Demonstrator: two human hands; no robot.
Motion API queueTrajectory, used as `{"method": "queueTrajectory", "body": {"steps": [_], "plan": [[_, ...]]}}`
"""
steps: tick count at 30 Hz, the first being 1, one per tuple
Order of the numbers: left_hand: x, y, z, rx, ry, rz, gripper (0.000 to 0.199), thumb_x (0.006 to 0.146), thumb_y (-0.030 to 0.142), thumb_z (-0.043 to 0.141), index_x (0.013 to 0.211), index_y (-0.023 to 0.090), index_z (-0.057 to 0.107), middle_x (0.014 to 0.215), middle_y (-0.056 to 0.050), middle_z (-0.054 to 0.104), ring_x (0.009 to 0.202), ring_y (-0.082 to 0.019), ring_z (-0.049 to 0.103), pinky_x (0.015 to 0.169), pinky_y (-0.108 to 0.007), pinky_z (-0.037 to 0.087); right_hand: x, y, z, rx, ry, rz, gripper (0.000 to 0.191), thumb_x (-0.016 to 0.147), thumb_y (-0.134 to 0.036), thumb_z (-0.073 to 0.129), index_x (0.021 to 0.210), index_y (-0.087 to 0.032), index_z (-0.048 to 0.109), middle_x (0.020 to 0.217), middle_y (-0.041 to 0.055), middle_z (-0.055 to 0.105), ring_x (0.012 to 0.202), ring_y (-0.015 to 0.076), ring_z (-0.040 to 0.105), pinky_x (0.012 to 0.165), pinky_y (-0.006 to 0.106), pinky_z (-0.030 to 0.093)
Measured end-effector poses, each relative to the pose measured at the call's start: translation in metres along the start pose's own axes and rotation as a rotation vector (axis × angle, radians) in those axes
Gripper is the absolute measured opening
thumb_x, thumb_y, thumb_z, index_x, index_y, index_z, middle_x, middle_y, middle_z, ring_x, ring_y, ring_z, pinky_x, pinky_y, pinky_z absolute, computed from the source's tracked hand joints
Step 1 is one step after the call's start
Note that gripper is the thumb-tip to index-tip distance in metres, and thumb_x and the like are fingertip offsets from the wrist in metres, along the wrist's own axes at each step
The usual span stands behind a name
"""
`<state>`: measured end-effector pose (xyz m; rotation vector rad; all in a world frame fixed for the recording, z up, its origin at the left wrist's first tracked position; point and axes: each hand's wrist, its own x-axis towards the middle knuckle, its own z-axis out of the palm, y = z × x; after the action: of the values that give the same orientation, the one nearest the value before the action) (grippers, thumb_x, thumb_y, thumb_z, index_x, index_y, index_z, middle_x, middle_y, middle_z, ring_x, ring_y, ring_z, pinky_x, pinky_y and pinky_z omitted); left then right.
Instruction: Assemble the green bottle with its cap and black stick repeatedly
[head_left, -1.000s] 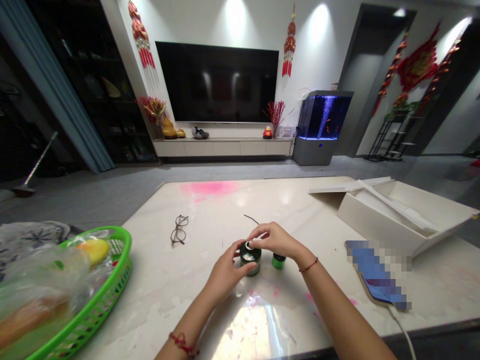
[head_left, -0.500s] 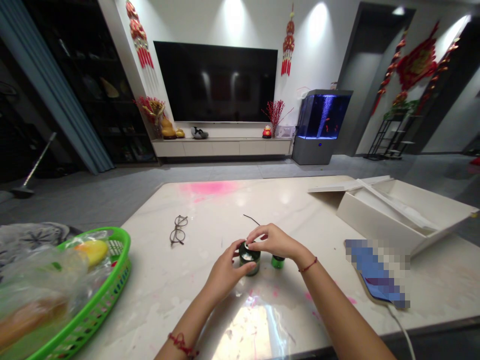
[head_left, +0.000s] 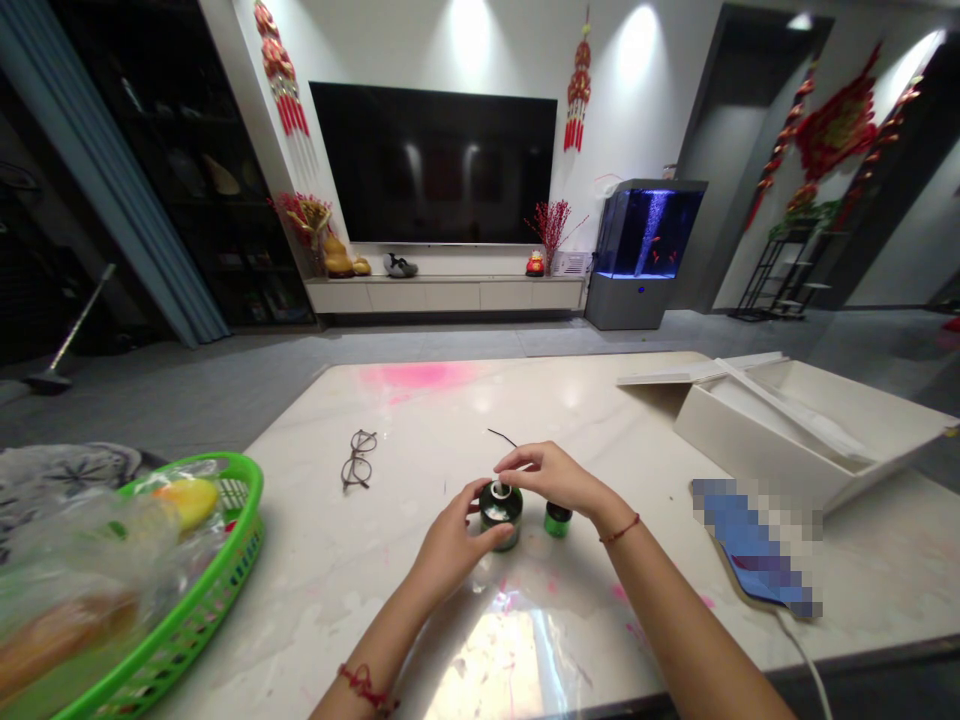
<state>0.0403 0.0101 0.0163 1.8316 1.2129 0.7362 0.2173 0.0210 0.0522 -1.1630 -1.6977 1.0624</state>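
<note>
A dark green glass bottle (head_left: 501, 520) with a pale ring at its neck stands upright on the table. Wrapped around its left side are the fingers and thumb of my left hand (head_left: 457, 535). My right hand (head_left: 551, 475) hovers just over the neck, fingertips pinched together on something small and dark that I cannot make out. Behind those fingers a thin black stick (head_left: 501, 436) pokes out; whether it lies on the table is unclear. Just right of the bottle, under my right hand, is a small green bottle (head_left: 557, 522) with a dark top.
A green plastic basket (head_left: 251, 520) with bagged items fills the left side of the marble table (head_left: 315, 600). Eyeglasses (head_left: 358, 460) lie left of centre. At the right are an open white box (head_left: 757, 460) and a phone (head_left: 742, 560) with a white cable (head_left: 802, 655).
My right hand has risen slightly and shifted right, uncovering more of the bottle's neck. My left hand keeps its hold on the bottle.
</note>
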Motion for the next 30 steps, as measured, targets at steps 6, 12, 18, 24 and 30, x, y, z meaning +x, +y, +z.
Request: {"method": "queueTrajectory", "body": {"steps": [6,12,18,24,30], "plan": [[-0.001,0.003,0.000,0.027,0.008,-0.024,0.060,0.064,0.038,0.063,0.120,0.024,0.046,0.122,-0.007,0.056,0.104,-0.025,0.056,0.086,-0.036,0.044,0.007,0.018,-0.009,-0.123,0.256,0.047,0.018,0.074,-0.026,0.057,0.083,-0.015,0.067,0.086,0.0061,0.069,0.083,0.0163,0.062,0.078,0.028,0.046],[-0.001,0.002,0.000,0.024,0.012,-0.019,0.058,0.065,0.038,0.063,0.119,0.025,0.047,0.120,-0.006,0.057,0.106,-0.025,0.055,0.087,-0.037,0.044,0.002,0.057,-0.027,-0.613,0.377,0.424,0.015,0.070,-0.025,0.058,0.078,-0.017,0.068,0.087,0.0071,0.069,0.080,0.0188,0.062,0.069,0.027,0.043],[-0.002,0.003,-0.001,0.018,0.003,-0.022,0.057,0.065,0.038,0.063,0.118,0.025,0.047,0.120,-0.006,0.057,0.105,-0.025,0.055,0.087,-0.038,0.044,-0.006,0.068,-0.031,-0.717,0.256,0.553,0.018,0.064,-0.032,0.066,0.074,-0.018,0.068,0.084,0.0081,0.069,0.077,0.0189,0.062,0.059,0.024,0.039],[-0.002,0.003,-0.001,0.020,0.006,-0.015,0.058,0.065,0.037,0.063,0.119,0.025,0.047,0.120,-0.007,0.057,0.105,-0.025,0.055,0.088,-0.039,0.043,-0.005,0.068,-0.029,-0.786,0.197,0.621,0.011,0.061,-0.023,0.067,0.070,-0.016,0.066,0.082,0.0110,0.069,0.074,0.0201,0.063,0.055,0.024,0.038],[-0.001,0.002,-0.001,0.018,0.004,-0.012,0.058,0.065,0.038,0.063,0.119,0.024,0.047,0.120,-0.007,0.057,0.105,-0.025,0.055,0.088,-0.038,0.044,-0.006,0.070,-0.030,-0.856,0.150,0.675,0.015,0.063,-0.017,0.060,0.077,-0.014,0.065,0.088,0.0154,0.067,0.079,0.0231,0.063,0.057,0.026,0.040]]}}
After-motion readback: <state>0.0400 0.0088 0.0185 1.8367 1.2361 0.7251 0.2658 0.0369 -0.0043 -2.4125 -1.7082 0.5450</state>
